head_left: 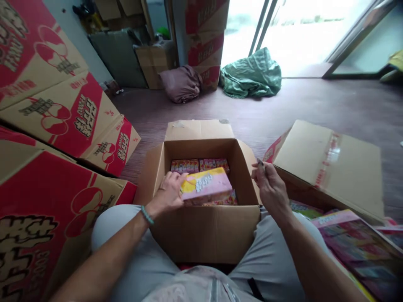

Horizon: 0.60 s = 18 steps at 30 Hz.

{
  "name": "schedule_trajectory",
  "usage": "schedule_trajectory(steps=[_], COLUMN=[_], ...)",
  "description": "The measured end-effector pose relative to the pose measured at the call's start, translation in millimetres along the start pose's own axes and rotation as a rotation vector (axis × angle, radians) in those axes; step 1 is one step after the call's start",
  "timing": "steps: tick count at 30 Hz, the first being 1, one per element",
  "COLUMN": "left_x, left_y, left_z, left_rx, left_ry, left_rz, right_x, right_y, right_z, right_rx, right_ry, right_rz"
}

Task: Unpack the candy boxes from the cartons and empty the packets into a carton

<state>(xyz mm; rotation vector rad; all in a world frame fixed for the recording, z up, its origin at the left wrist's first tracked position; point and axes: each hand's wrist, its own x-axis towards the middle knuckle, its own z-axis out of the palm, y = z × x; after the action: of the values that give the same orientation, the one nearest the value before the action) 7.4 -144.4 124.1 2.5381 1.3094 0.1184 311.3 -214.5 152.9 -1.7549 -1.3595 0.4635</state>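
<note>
Red-and-tan cartons point(63, 113) printed with round, cherry-like shapes are stacked along the left, crowding the seated person's left knee. On the right, a taped carton point(352, 163) stands near the right forearm, with glossy printed boxes point(359, 239) beside the right thigh. Between the knees is an open cardboard carton point(204, 235), its far and side flaps folded outward. Bare wood-patterned floor point(245, 117) stretches beyond it towards a crumpled green tarp point(252, 75) and a brown bundle point(182, 84) near a bright doorway. A smooth pink-and-yellow box point(209, 184) sits tilted within the carton's opening, above rows of small packs point(214, 165). The left hand point(170, 191) has its fingers curled around the box's left end. The right hand point(269, 182), by the right flap, pinches a small dark object point(260, 162), its fingers nearly closed.
</note>
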Motion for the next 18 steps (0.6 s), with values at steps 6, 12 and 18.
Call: schedule_trajectory(steps=[6,12,18], left_x=[-61,-87,-85], left_y=[42,15,14], left_z=[34,70,80], left_rx=[-0.101,-0.359,-0.402], left_ry=[0.178,0.382,0.494], left_rz=[0.071,-0.032,-0.069], right_x=[-56,-80,-96], right_y=[-56,-86,-130], right_z=[20,64,105], right_rx=[-0.473,-0.868,-0.917], right_ry=[-0.621,-0.816,-0.892], right_rz=[-0.260,-0.381,-0.505])
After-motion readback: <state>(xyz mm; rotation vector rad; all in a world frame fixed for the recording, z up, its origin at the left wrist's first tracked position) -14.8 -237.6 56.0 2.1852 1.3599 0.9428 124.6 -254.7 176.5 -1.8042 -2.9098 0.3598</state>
